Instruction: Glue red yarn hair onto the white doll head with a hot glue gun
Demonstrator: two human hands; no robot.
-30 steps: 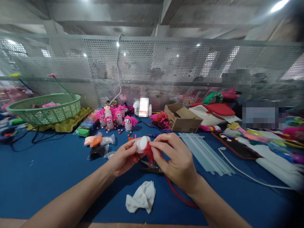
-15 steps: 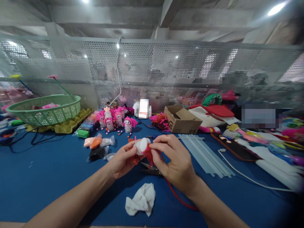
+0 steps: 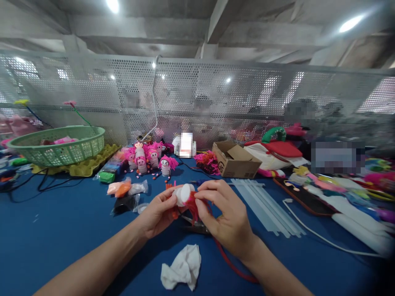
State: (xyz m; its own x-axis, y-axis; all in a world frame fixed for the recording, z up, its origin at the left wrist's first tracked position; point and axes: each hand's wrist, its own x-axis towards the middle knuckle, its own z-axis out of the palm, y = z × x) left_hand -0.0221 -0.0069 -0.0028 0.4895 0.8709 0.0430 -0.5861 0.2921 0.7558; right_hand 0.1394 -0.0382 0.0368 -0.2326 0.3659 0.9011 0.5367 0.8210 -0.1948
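My left hand (image 3: 160, 211) is closed around a small white bottle-shaped doll body (image 3: 180, 196), its round white end tilted toward me. Red and pink yarn (image 3: 193, 209) hangs from the right side of that end. My right hand (image 3: 224, 218) pinches the yarn between thumb and fingertips, close against the doll body. Scissors (image 3: 194, 228) lie on the table beneath the hands, partly covered by the yarn. A crumpled white tissue (image 3: 182, 268) rests nearer to me. Behind the hands stand several finished-looking dolls (image 3: 166, 165) with pink yarn hair.
At the left, a green basket (image 3: 58, 153) sits on a yellow egg tray (image 3: 82, 168). Bagged clay (image 3: 123, 188) lies nearer. Glue sticks (image 3: 262, 207), a cardboard box (image 3: 236, 162) and a white cable (image 3: 311, 234) are to the right. A perforated metal screen (image 3: 185, 90) runs behind.
The whole view has tilted up slightly, so things on the table sit a little lower. Both hands keep their hold on the doll body and yarn, with hardly any movement.
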